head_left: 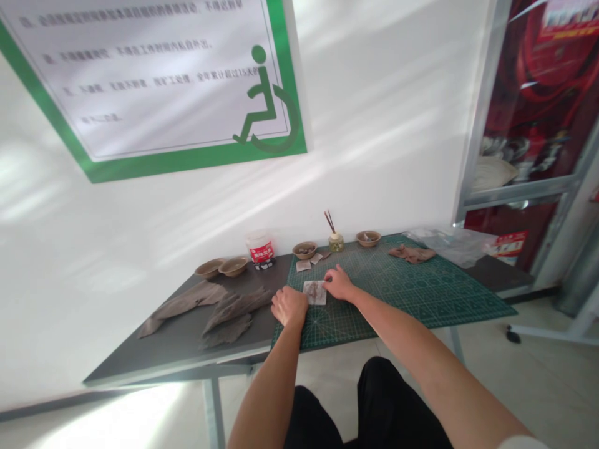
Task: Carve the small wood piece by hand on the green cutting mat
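A small pale square card (315, 292) with a brownish branching mark on it lies on the green cutting mat (384, 293). My left hand (290, 305) rests palm down at the card's left edge, fingers bent and slightly apart, with nothing visible in them. At the upper right corner of the card, my right hand (339, 284) has thumb and forefinger pinched together; whatever is between them is too small to make out. Just behind the card lie small pale squares (304, 265) near a brown bowl (305, 250) holding small pieces.
Grey-brown crumpled cloths (234, 315) and two stacked-looking bowls (233, 266) sit on the left. A red-labelled jar (261, 249), a reed diffuser (336, 241) and another bowl (369, 238) line the wall. To the right are a brown cloth (412, 254) and clear plastic (452, 243).
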A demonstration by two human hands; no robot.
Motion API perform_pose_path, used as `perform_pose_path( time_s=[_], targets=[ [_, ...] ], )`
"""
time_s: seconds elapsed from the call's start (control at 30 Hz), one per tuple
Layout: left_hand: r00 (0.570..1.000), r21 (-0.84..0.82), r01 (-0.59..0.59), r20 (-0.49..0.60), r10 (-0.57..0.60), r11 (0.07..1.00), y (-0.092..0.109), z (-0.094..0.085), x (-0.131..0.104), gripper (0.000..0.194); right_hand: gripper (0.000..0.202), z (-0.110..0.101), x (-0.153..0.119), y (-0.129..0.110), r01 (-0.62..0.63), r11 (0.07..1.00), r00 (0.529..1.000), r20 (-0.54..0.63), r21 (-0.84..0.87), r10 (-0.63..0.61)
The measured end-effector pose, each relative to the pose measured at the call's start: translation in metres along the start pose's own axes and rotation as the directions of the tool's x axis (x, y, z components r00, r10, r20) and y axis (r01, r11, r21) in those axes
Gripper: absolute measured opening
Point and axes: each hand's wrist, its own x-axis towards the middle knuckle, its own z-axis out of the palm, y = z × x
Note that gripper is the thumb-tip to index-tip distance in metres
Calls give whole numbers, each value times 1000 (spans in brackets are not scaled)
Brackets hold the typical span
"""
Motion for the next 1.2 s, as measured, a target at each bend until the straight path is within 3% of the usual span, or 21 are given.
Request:
perform_pose_path(
  time_s=[0.17,0.37,0.57,0.7,1.2],
  targets=[
    [1000,-3,0,4,0,1000,0,0,1,31,18,-6,6,4,111,990,989,-107,86,-102],
    [1000,-6,-8,14,8,1000,1,-2,1,31,31,-16,-5,2,87,992,961,-269,94,-59],
    [1000,-7,-11,26,11,1000,1,-1,1,32,29,-22,-19,-3,69,998,981,-184,-5,-69],
    [999,-14,-15,33,16,1000,1,-2,1,33,31,-23,-23,-5,16,998,979,-200,-53,-26],
    [1000,1,0,24,0,1000,2,-3,1,31,23,-17,-24,0,31,997,969,-244,-67,-47]
  ],
)
